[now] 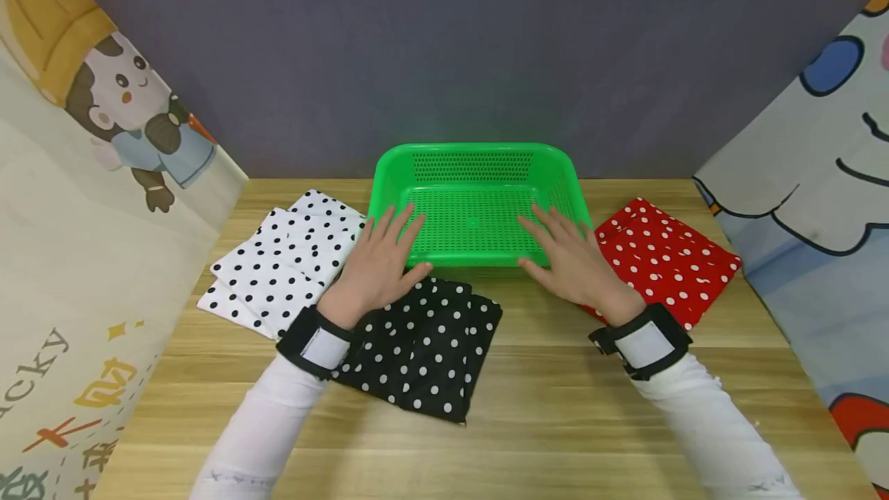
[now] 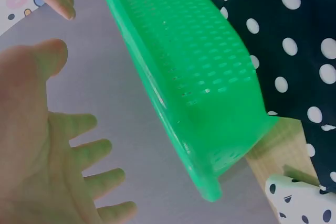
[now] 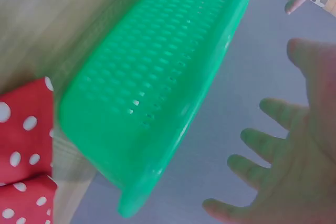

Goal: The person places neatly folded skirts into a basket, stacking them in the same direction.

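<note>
A green perforated basket (image 1: 472, 259) with nothing in it stands at the table's back. Over its near left corner my left hand (image 1: 378, 265) hovers with fingers spread, holding nothing. My right hand (image 1: 578, 261), also spread and holding nothing, is over the near right corner. Both wrist views show a gap between each palm and the basket (image 2: 210, 124) (image 3: 105, 129). Folded white cloth with black dots (image 1: 278, 268) lies left of the basket, black cloth with white dots (image 1: 424, 353) in front of it, partly under my left forearm's line, and red cloth with white dots (image 1: 667, 261) at the right.
The wooden table (image 1: 542, 423) meets a dark grey wall (image 1: 472, 45) right behind the basket. Printed cloths with cartoon figures hang at the left (image 1: 69, 253) and right (image 1: 819, 253) sides.
</note>
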Motion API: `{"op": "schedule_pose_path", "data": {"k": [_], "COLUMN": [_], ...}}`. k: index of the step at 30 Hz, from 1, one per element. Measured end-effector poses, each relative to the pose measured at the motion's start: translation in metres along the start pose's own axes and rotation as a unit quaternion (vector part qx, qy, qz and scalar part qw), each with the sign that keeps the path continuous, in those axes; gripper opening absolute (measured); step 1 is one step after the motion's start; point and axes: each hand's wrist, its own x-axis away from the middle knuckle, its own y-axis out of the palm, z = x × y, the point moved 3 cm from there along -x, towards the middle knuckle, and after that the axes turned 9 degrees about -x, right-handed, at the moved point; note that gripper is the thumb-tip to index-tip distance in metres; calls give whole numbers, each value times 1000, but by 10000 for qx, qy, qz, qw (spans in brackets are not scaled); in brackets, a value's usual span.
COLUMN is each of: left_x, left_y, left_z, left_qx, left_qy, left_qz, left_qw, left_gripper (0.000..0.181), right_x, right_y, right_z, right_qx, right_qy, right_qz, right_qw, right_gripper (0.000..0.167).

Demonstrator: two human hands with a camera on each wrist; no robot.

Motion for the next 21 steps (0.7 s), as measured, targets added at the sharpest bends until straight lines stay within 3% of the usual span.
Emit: {"op": "schedule_pose_path", "data": {"k": [15, 21], "left_x": [38, 55], "left_y": [24, 37], "left_z": [13, 14], "left_qx": [288, 416], "left_qy": [164, 72], "left_qz": [1040, 1014], "left_qw": [9940, 9940], "left_gripper": [69, 65], "right_x": [30, 38], "right_y": [27, 43], "right_z": [-10, -19], "right_qx": [-292, -466], "right_qy": [-388, -510], "right_qz": [1020, 1285], "right_qw": [9936, 9893], "right_gripper": [60, 49]}}
